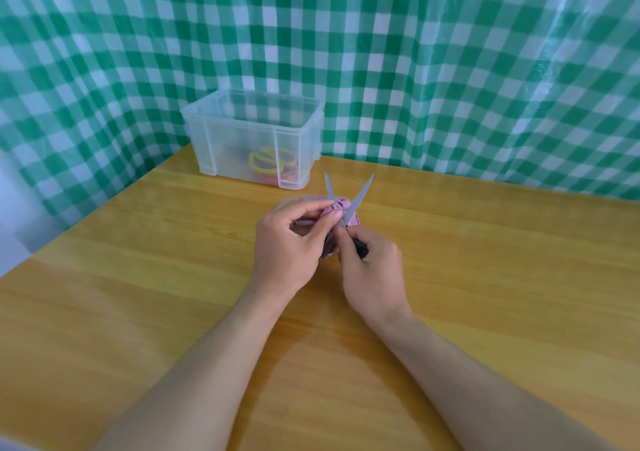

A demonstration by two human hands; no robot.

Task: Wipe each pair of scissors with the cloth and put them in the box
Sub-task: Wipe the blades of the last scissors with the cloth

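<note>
While the right hand (pixel 374 270) grips the open scissors (pixel 359 199), the left hand (pixel 291 242) pinches the cloth (pixel 341 205) at their pivot; wiping outward toward the tips seems safest.

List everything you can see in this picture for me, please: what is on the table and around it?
Held scissors: one pair, grey blades spread open, dark handle, above the middle of the table.
Cloth: one, pinkish purple, bunched against the blades.
Box: one, clear plastic, no lid on it, back left of the table.
Handles in the box: yellow and red loops seen through the wall; number of pairs unclear.
Table: one, light wood.
Backdrop: green and white check, behind the table.
Left hand: pinches the cloth.
Right hand: grips the held scissors' handle.
</note>
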